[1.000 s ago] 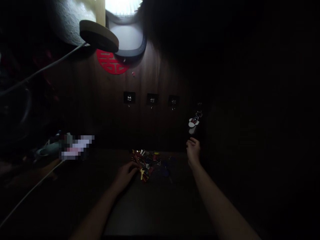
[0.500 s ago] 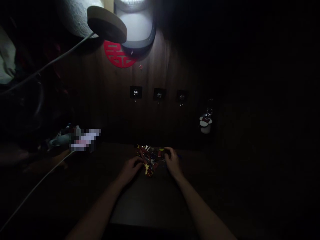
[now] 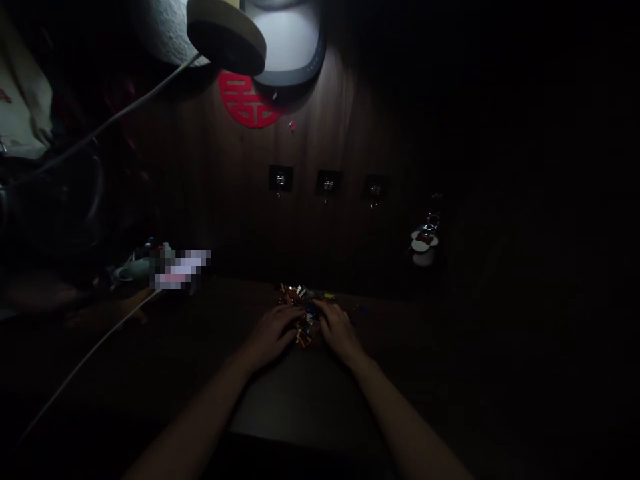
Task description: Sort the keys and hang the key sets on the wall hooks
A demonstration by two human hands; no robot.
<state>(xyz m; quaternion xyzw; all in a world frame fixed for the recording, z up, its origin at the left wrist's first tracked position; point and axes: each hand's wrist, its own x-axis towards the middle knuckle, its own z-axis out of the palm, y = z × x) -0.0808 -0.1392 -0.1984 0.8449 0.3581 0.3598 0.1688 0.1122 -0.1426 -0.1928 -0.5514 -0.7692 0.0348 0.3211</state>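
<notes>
A small pile of mixed pieces (image 3: 309, 319) in red, yellow, silver and blue lies on the dark table (image 3: 285, 410). In the dim light I cannot make out what kind the pieces are. My left hand (image 3: 274, 331) rests at the pile's left side, fingers stretched over its edge and thumb apart. From the right, my right hand (image 3: 341, 329) reaches over the pile with its fingers extended. Neither hand is closed round a piece, as far as shows. Both hands cover parts of the pile.
A lit lamp (image 3: 285, 40) shines at the top, beside a round-based object (image 3: 227, 37) with a white cable (image 3: 120, 110). A red paper-cut (image 3: 250, 100) and three dark hooks (image 3: 329, 183) are on the wooden panel. A blurred-out bright item (image 3: 181, 269) stands left; a white ornament (image 3: 424, 241) hangs right.
Both hands have moved inward over the pile, closer together, and now cover more of it. A yellow piece at the front is less visible. The whole view has shifted slightly.
</notes>
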